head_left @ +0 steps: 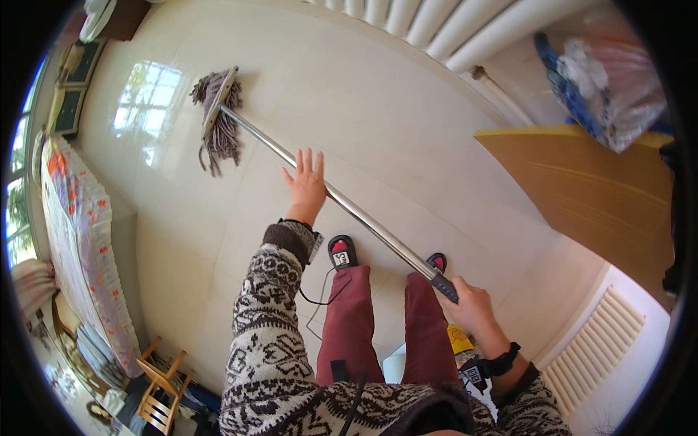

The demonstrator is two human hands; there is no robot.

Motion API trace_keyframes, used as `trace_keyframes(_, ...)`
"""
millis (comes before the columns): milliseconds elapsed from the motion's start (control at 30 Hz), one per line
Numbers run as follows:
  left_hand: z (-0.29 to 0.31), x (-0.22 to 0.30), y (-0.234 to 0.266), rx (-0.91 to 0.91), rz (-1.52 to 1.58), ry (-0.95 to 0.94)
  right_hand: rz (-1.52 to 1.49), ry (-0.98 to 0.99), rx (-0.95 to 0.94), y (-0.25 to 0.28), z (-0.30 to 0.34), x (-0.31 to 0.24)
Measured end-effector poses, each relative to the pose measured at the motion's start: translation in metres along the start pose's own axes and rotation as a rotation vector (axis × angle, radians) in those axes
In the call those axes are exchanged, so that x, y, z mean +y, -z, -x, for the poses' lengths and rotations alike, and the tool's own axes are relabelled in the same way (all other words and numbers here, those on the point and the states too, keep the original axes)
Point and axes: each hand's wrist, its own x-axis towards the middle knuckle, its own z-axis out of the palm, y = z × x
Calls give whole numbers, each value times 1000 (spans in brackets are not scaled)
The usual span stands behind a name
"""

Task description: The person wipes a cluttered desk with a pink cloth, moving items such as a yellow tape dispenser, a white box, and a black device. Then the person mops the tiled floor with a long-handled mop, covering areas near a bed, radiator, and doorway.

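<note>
A string mop point(225, 134) with greyish-purple strands lies with its head on the floor ahead and to the left. Its silver metal pole point(363, 218) slants back toward me and ends in a dark grip. My right hand point(469, 309) is closed around the pole near this grip end. Farther up the pole, my left hand point(307, 187) rests against the metal with fingers stretched out and spread, not wrapped round it. The pole passes beneath that palm, so the contact there is partly hidden.
Pale glossy tiles point(320, 94) form the floor. White radiators point(414, 25) stand at the far wall and lower right point(596, 356). A tan wooden panel point(589, 196) juts in from the right beside plastic bags point(611, 87). At left are a cloth-covered piece point(80, 218) and a wooden chair point(163, 385).
</note>
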Motion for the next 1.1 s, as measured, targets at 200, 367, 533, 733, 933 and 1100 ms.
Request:
trace_keyframes(200, -14, -9, -7, -178, -94, -60, -186, -133, -52, -88, 42, -23)
trace_keyframes(367, 24, 37, -39, -241, -223, -390, -274, -279, -48, -130, 116, 13)
trace_keyframes(533, 107, 119, -35, -257, -178, -760, -198, -530, -118, -112, 231, 41)
trace_keyframes(733, 211, 175, 32, -635, 243, -1158, -102, -717, -287, -41, 374, 18)
trace_keyframes(933, 281, 231, 96, -966, 463, -1459, -28, -899, -371, -11, 478, 18)
trace_keyframes(1100, 272, 262, 68, -775, 418, -1484, -42, -901, -279, -31, 499, 66)
